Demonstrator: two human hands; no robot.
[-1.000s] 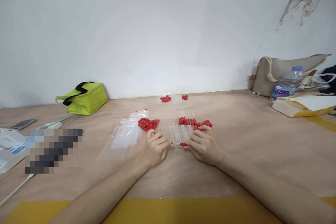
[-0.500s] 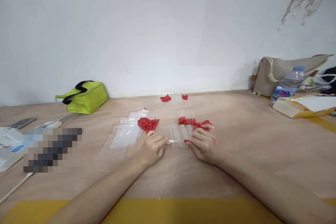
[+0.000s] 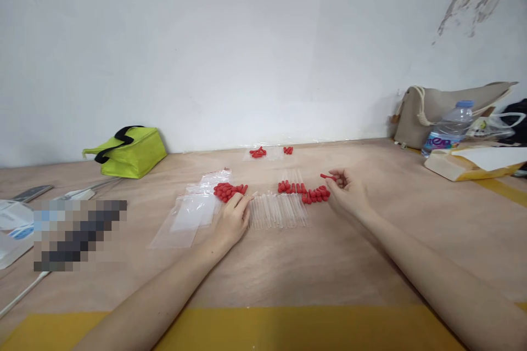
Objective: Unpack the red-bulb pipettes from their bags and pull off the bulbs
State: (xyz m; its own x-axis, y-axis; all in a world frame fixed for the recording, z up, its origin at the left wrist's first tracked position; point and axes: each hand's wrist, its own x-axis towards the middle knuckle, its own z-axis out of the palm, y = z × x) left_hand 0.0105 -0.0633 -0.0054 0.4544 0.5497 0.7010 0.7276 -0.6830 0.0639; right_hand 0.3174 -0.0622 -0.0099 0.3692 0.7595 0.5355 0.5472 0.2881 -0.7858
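Note:
My right hand point(image 3: 348, 192) is raised to the right of the red pieces, with a single red rubber bulb point(image 3: 327, 176) pinched between its fingertips. Below and left of it lie more red bulbs point(image 3: 316, 195), some fitted on clear thin tubes point(image 3: 291, 175). A row of bare clear tubes point(image 3: 280, 211) lies side by side in the middle. My left hand point(image 3: 235, 218) rests at this row's left end, fingers curled together and fingertips at the tube tops; whether they grip a tube is hidden. A heap of red bulbs point(image 3: 228, 191) sits just beyond its knuckles.
Clear zip bags point(image 3: 181, 225) overlap on the left. Near the wall lie small bagged red bulbs point(image 3: 258, 152). A lime-green bag point(image 3: 134, 156) stands at back left. At back right are a water bottle point(image 3: 447, 129), a beige bag point(image 3: 415, 120) and an envelope point(image 3: 457, 167).
My right hand has lifted away from the tubes, up and to the right, and holds a red bulb. My left hand has shifted left and slightly back; the crosswise tube is no longer visible.

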